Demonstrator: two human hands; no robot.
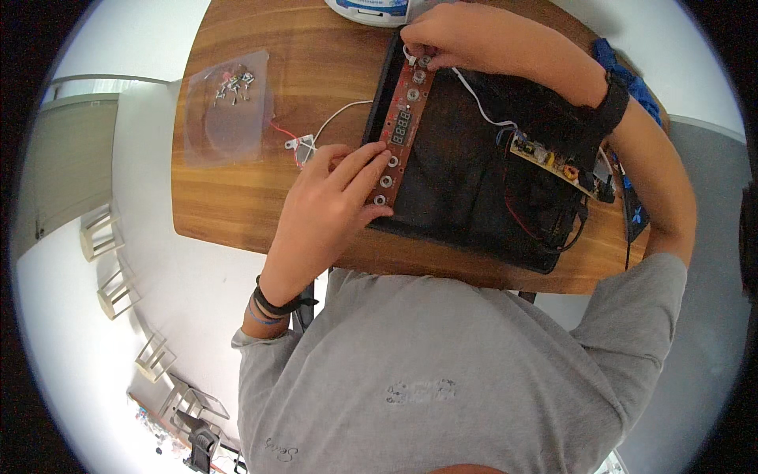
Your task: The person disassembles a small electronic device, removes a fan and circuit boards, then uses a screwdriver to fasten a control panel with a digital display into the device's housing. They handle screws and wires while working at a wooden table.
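Fingers of the left hand (335, 197) lie spread, pressing the lower end of a long red circuit board with round buttons (401, 130) at frame centre, along the left edge of a black plastic housing (466, 197). The right hand (442, 35) at upper centre pinches the board's top end, fingertips together. A clear plastic bag of screws (229, 103) lies upper left on the wooden table (237, 197).

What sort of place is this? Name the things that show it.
Probably a home or small workshop repair spot: a wooden table holds an opened black casing, a red circuit board under both hands, and a bag of screws.
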